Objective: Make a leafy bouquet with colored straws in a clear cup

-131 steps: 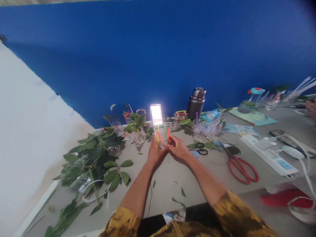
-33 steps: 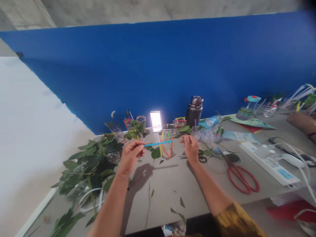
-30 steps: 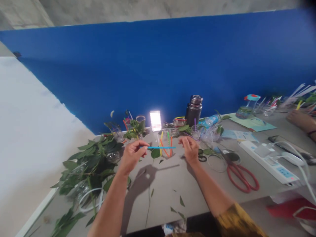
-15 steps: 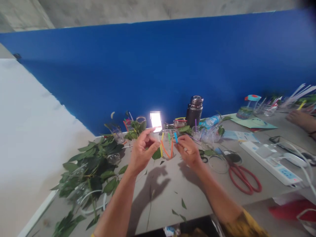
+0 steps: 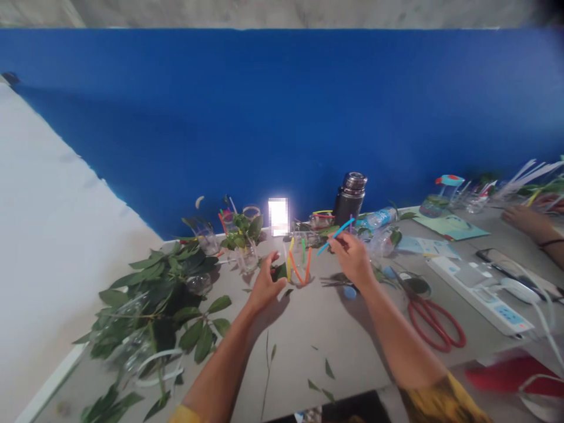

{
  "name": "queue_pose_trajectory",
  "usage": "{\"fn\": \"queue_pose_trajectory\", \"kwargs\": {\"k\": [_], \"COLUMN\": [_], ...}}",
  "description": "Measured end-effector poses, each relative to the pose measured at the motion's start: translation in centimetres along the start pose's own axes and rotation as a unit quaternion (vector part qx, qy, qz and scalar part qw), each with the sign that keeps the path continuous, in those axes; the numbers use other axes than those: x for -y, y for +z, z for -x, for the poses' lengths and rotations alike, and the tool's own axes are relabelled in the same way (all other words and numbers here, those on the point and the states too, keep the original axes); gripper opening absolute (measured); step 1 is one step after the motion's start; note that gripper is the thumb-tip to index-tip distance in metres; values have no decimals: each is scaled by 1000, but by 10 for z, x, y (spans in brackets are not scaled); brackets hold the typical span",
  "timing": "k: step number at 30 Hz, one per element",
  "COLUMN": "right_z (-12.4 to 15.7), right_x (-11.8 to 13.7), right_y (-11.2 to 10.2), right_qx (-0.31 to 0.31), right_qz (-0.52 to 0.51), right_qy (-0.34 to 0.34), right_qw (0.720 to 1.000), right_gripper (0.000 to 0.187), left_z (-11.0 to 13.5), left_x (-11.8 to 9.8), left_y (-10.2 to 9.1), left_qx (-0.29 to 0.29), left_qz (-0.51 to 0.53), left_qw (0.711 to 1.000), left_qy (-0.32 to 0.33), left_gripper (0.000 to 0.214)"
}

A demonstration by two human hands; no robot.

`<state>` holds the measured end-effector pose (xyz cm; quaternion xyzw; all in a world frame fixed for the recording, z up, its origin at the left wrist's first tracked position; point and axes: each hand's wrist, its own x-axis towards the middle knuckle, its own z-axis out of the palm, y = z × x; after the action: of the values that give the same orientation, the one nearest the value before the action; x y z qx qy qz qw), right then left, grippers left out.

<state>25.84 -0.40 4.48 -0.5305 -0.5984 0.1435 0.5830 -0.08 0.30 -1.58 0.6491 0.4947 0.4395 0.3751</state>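
My right hand (image 5: 352, 260) is raised over the grey table (image 5: 299, 346) and pinches a thin blue straw (image 5: 335, 235) that bends up to the right. My left hand (image 5: 264, 285) rests low on the table with loosely curled fingers, touching a green leaf (image 5: 279, 271) just left of a clear plastic cup (image 5: 298, 258). That cup holds yellow, green and orange straws. Small black scissors lie partly hidden under my right hand.
A pile of leafy branches (image 5: 158, 294) covers the left of the table. A dark steel flask (image 5: 350, 197), clear cups (image 5: 247, 252), red scissors (image 5: 434, 320), a white power strip (image 5: 480, 288) and a phone (image 5: 497, 258) lie to the right. Another person's hand (image 5: 524, 220) works far right.
The blue straw passed from my left hand to my right, which lifted it up and right. My left hand dropped to the table beside the cup.
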Motion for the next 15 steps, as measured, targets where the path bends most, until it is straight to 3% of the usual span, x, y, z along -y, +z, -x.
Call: {"fn": "queue_pose_trajectory", "kwargs": {"k": [3, 7, 11, 15], "right_z": [-2, 0, 8, 20], "right_x": [25, 48, 44, 31], "right_y": [-9, -10, 1, 13], "right_qx": [-10, 81, 156, 190], "right_qz": [-26, 5, 75, 129], "right_qy": [-24, -81, -151, -147], "right_qw": [999, 993, 973, 962], "right_gripper": [25, 20, 24, 26], "left_z": [3, 7, 10, 10], "left_x": [7, 12, 9, 7], "left_y": [9, 14, 19, 25], "left_qx": [20, 44, 40, 34], "left_qz": [19, 46, 65, 63], "left_qw": [999, 997, 997, 997], "left_qy": [15, 33, 20, 12], "left_gripper": [89, 97, 112, 125]}}
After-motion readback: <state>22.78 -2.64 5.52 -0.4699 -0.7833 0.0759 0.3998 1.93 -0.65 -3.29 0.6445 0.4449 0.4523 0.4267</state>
